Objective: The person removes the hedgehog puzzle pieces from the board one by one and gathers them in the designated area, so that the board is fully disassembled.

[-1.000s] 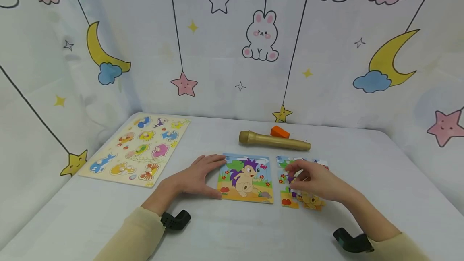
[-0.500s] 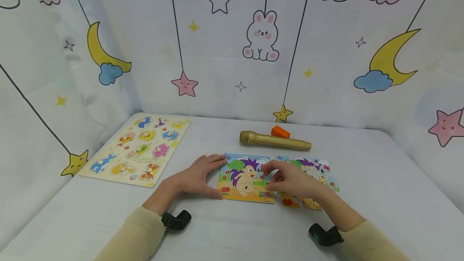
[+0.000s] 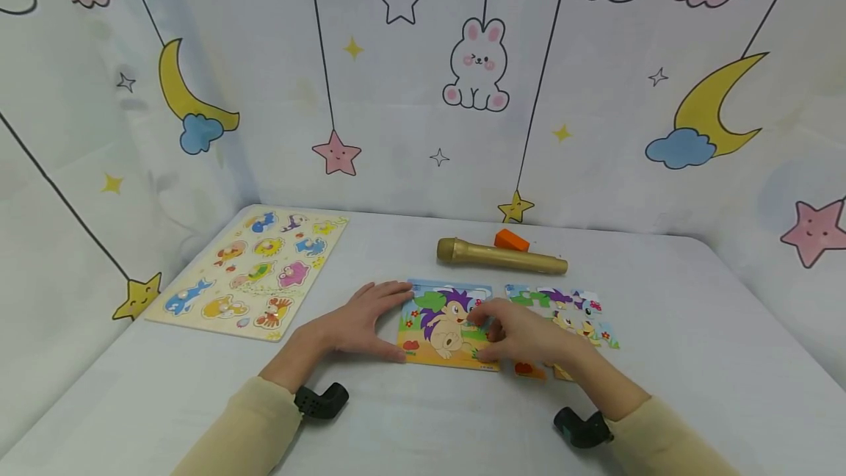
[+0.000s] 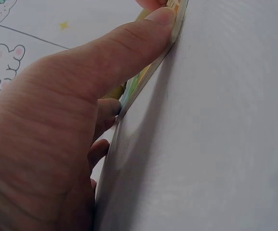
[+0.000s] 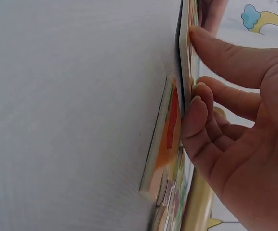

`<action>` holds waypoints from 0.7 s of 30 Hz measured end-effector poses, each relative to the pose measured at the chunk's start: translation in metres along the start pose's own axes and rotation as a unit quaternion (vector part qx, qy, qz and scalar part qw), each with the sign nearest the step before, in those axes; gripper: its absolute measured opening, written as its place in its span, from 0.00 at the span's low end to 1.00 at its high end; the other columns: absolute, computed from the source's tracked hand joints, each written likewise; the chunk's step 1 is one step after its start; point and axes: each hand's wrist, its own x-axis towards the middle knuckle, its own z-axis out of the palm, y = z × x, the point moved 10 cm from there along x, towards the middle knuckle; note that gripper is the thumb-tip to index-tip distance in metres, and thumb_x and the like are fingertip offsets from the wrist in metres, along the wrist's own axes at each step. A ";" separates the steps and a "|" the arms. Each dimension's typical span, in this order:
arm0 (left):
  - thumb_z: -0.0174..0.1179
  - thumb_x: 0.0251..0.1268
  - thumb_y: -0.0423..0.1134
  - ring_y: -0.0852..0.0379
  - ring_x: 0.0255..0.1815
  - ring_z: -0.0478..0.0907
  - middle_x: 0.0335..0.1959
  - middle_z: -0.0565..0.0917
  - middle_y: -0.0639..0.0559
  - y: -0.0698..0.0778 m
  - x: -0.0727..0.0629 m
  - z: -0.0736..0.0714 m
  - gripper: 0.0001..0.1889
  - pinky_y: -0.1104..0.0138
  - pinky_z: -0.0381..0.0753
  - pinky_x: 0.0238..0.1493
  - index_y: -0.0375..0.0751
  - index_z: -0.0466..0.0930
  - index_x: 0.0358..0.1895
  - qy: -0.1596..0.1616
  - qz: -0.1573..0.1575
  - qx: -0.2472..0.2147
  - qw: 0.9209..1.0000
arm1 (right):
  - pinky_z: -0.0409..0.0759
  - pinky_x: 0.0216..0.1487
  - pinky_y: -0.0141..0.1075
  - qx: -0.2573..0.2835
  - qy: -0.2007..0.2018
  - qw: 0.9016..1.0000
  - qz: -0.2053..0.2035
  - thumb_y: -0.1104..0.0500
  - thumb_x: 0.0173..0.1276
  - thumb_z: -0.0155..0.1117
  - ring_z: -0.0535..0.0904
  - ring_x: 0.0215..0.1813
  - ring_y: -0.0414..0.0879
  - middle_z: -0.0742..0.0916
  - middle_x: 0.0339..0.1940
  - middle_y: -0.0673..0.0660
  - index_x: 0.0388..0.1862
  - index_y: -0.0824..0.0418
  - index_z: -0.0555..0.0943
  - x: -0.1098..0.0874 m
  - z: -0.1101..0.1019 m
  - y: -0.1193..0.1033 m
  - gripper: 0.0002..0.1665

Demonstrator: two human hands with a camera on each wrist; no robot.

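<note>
A hedgehog picture puzzle board [image 3: 449,329] lies flat on the white table. My left hand [image 3: 360,322] rests at its left side, thumb on the lower left corner and fingers near the upper left one. Over the board's right part is my right hand [image 3: 525,333], thumb and fingers bent and spread apart. In the right wrist view the thumb [image 5: 225,57] touches the board's face, and other fingers are near its edge. I see nothing pinched between them. Loose puzzle pieces [image 3: 588,307] of a similar hedgehog picture lie to the right, partly hidden behind the right hand.
Behind the board lie a gold toy microphone [image 3: 502,256] and an orange block [image 3: 512,240]. A large cream animal puzzle board [image 3: 251,270] lies at the left. A patterned cloth [image 3: 410,94] hangs behind the table [image 3: 423,424].
My right hand has moved left from above the loose pieces to the board's right part, uncovering more of those pieces. My left hand and the board have stayed in place.
</note>
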 end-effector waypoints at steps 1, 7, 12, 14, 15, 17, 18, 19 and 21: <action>0.70 0.52 0.64 0.48 0.81 0.46 0.81 0.56 0.50 0.000 0.000 0.000 0.53 0.49 0.36 0.79 0.43 0.60 0.79 0.000 0.000 0.000 1.000 | 0.81 0.47 0.37 -0.010 -0.001 1.000 0.000 0.59 0.63 0.77 0.76 0.45 0.47 0.80 0.49 0.52 0.58 0.60 0.80 0.000 0.001 0.000 0.25; 0.70 0.53 0.63 0.48 0.81 0.46 0.81 0.56 0.50 0.000 -0.001 0.000 0.53 0.49 0.36 0.79 0.43 0.60 0.79 -0.002 0.000 -0.004 1.000 | 0.79 0.49 0.39 -0.035 -0.005 0.999 0.006 0.60 0.64 0.76 0.75 0.45 0.47 0.79 0.48 0.51 0.59 0.61 0.80 0.002 0.003 -0.001 0.25; 0.70 0.53 0.64 0.48 0.81 0.46 0.81 0.56 0.50 0.000 0.000 0.001 0.53 0.49 0.36 0.79 0.43 0.60 0.79 -0.001 0.001 0.000 1.000 | 0.79 0.51 0.42 -0.025 -0.005 0.999 0.020 0.61 0.63 0.76 0.75 0.44 0.47 0.79 0.44 0.51 0.57 0.62 0.79 0.003 0.003 0.001 0.25; 0.70 0.53 0.64 0.48 0.81 0.46 0.81 0.56 0.51 0.000 0.000 0.001 0.53 0.49 0.35 0.79 0.43 0.59 0.79 -0.001 0.003 0.001 1.000 | 0.79 0.50 0.42 -0.018 -0.004 1.000 0.019 0.61 0.63 0.76 0.75 0.44 0.48 0.79 0.43 0.51 0.56 0.61 0.78 0.002 0.003 0.001 0.24; 0.70 0.53 0.64 0.48 0.81 0.46 0.81 0.56 0.50 0.000 0.000 0.001 0.53 0.49 0.36 0.79 0.43 0.59 0.79 -0.001 0.004 0.002 1.000 | 0.79 0.50 0.42 -0.014 -0.003 1.000 0.017 0.61 0.63 0.76 0.75 0.45 0.48 0.79 0.43 0.52 0.56 0.60 0.77 0.002 0.002 0.001 0.24; 0.70 0.53 0.65 0.49 0.81 0.46 0.81 0.56 0.50 0.000 0.000 0.001 0.53 0.49 0.35 0.79 0.43 0.59 0.79 0.000 0.004 0.003 1.000 | 0.79 0.50 0.42 -0.006 -0.002 1.000 0.008 0.62 0.63 0.76 0.75 0.45 0.49 0.79 0.43 0.52 0.55 0.59 0.76 0.000 0.002 0.000 0.24; 0.69 0.53 0.65 0.49 0.81 0.46 0.81 0.56 0.50 0.000 0.000 0.001 0.53 0.49 0.35 0.79 0.43 0.59 0.79 0.000 0.004 0.003 1.000 | 0.80 0.50 0.42 -0.002 -0.001 1.000 0.001 0.62 0.64 0.75 0.75 0.45 0.49 0.79 0.43 0.52 0.55 0.59 0.76 0.000 0.001 -0.001 0.23; 0.69 0.53 0.65 0.49 0.81 0.46 0.81 0.56 0.51 -0.001 0.000 0.001 0.53 0.49 0.35 0.79 0.43 0.59 0.79 0.000 0.002 0.003 1.000 | 0.80 0.50 0.42 0.001 0.001 1.000 -0.005 0.62 0.64 0.75 0.75 0.45 0.49 0.79 0.43 0.52 0.55 0.59 0.75 -0.001 0.001 -0.001 0.23; 0.69 0.53 0.65 0.49 0.81 0.46 0.81 0.56 0.51 -0.001 0.000 0.001 0.53 0.49 0.35 0.79 0.43 0.59 0.79 0.000 0.001 0.003 1.000 | 0.80 0.49 0.40 0.006 0.004 1.000 -0.013 0.62 0.66 0.74 0.76 0.45 0.49 0.80 0.42 0.51 0.55 0.57 0.75 -0.002 -0.001 -0.002 0.22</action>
